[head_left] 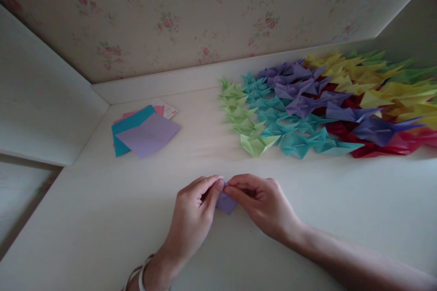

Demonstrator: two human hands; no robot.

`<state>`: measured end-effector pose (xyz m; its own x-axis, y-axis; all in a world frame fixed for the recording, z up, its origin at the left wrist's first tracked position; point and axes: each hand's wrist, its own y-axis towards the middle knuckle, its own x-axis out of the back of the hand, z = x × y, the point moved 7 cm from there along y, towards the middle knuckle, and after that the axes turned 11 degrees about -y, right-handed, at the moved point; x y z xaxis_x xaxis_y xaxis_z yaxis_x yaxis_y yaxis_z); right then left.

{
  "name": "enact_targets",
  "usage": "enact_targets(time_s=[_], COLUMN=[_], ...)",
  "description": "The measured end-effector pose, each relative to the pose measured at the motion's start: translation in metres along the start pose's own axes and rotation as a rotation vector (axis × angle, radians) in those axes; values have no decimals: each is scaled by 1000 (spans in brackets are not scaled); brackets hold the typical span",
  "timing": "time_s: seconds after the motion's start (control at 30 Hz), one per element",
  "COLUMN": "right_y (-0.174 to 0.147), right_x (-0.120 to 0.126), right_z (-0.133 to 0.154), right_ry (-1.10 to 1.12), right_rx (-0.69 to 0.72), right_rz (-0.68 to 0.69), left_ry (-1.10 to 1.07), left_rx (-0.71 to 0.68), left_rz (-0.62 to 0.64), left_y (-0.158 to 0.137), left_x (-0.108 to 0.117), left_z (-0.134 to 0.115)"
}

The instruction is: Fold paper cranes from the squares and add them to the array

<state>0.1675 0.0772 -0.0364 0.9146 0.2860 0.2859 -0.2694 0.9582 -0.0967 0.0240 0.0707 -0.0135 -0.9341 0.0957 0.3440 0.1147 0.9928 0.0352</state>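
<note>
A small folded piece of purple origami paper (pixel 226 204) is pinched between my two hands, just above the white table. My left hand (pixel 196 209) grips its upper left edge between thumb and fingers. From the other side, my right hand (pixel 261 200) pinches the paper's upper right edge, its fingertips close to those of the left. The lower corner of the paper points toward me and shows below the fingers. Its upper part is mostly hidden by my fingertips.
Flat paper sheets lie at the back left, a lilac sheet (pixel 150 135) over a teal sheet (pixel 120 145), with pink beneath. Rows of folded paper boats in green (pixel 256 144), teal (pixel 296 144), purple (pixel 378 131), red and yellow fill the right. A floral wall (pixel 143 22) rises behind.
</note>
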Motion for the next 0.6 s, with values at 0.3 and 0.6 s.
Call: enact_targets(time_s=[0.3,0.6], right_y=[0,1], right_x=[-13,-14], right_z=[-4,-7], right_ry=[161,328], right_rx=[-130,-211], right_rz=[179,221], left_ry=[-83,-143], left_rx=[106,192], left_rz=[1,-17], left_y=[-2,-2], left_x=[2,2], left_z=[5,12])
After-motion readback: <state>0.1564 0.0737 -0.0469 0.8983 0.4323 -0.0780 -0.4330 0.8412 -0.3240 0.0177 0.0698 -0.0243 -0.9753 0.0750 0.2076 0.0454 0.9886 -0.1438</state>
